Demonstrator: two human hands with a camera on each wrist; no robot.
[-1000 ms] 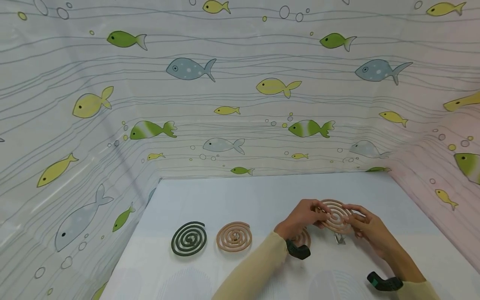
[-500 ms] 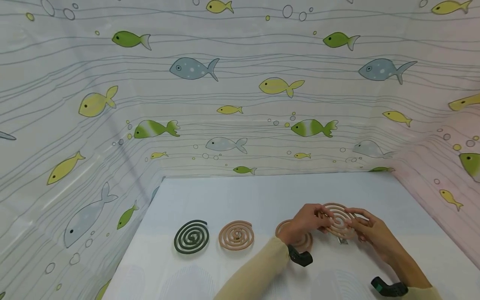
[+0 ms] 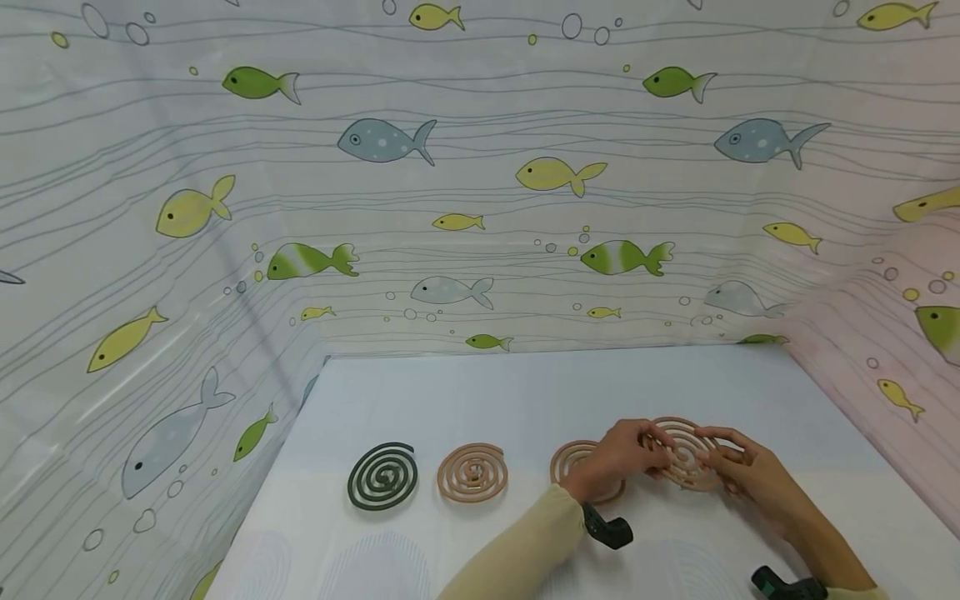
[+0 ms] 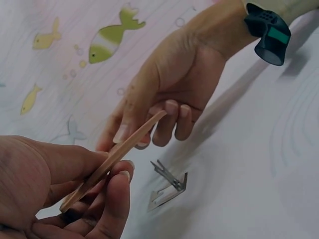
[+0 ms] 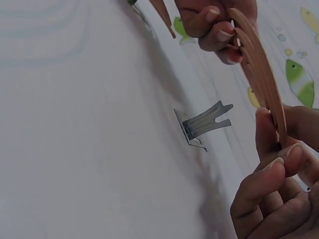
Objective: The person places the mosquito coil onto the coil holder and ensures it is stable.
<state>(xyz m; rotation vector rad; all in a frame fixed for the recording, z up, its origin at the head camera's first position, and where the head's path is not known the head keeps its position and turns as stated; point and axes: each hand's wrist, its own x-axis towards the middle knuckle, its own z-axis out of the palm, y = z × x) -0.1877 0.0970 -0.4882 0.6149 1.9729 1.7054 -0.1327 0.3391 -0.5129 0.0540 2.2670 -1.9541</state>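
A tan mosquito coil [image 3: 677,423] is held by its edges between my two hands, tilted above the table. My left hand [image 3: 626,454] pinches its left side, thumb on one face and fingers on the other. On the opposite side my right hand [image 3: 753,475] pinches the rim. Just below the coil, a small metal coil stand [image 5: 204,122] with a forked upright tongue sits on the table, apart from the coil in both wrist views. In the head view the coil and hands mostly hide that stand.
Another tan coil [image 3: 567,457] lies partly hidden under my left wrist. Farther left are a tan coil [image 3: 472,498] with a bit of metal at its centre and a dark green coil [image 3: 382,507]. Fish-patterned sheeting [image 3: 450,250] walls the white table [image 3: 525,392].
Both hands have come down and slightly right with the coil, nearer the table. The metal stand, visible below the coil earlier, is now nearly covered in the head view.
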